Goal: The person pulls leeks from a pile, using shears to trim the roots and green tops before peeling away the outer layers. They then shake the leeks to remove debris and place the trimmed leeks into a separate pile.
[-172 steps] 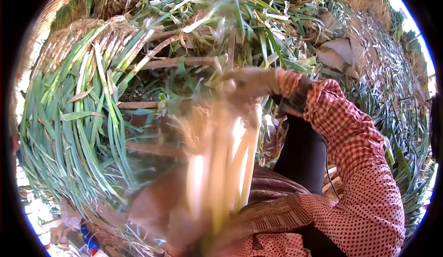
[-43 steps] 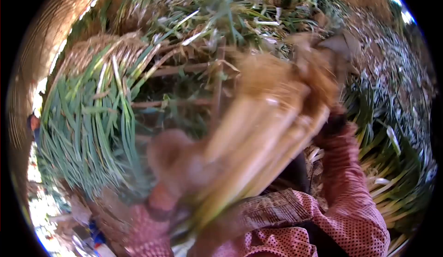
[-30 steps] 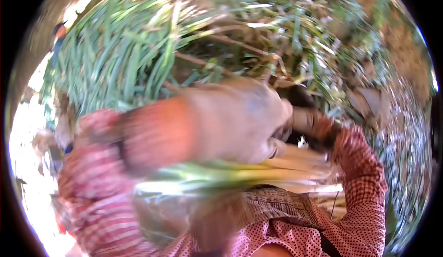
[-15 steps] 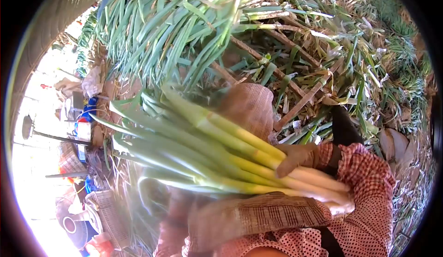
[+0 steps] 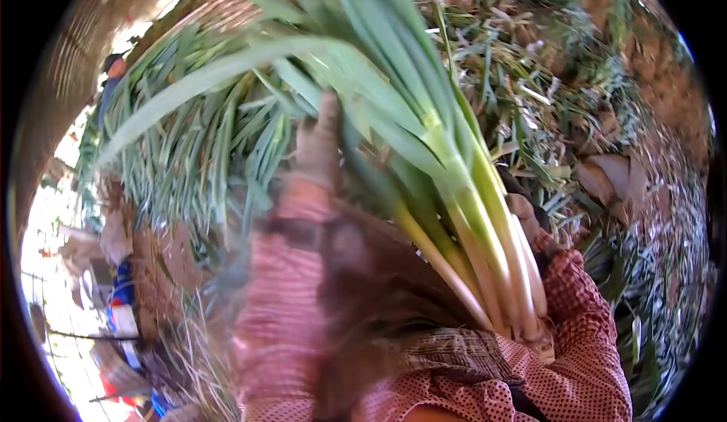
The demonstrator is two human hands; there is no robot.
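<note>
A bunch of large green onions [image 5: 473,229] stands tilted in front of my chest. Its white stalk ends rest low by my right sleeve, and its long green leaves fan toward the top of the view. My gloved right hand [image 5: 522,210] is closed around the far side of the stalks, with most of its fingers hidden behind them. On the left, my gloved left hand [image 5: 319,138] is raised among the leaves, blurred, with at least one finger stretched out and nothing gripped in it. Plaid cloth [image 5: 454,354] covers my lap under the stalk ends.
A large heap of green onions [image 5: 197,134] lies at the upper left, with a person [image 5: 113,81] partly visible beyond it. Cut leaves and trimmings [image 5: 545,96] litter the ground on the right. Blue and white items [image 5: 123,308] sit along the bright left edge.
The bunch has swung from lying nearly level, leaves to the left, to standing more upright, leaves toward the top. My left arm has come up on its left side. The camera view has shifted.
</note>
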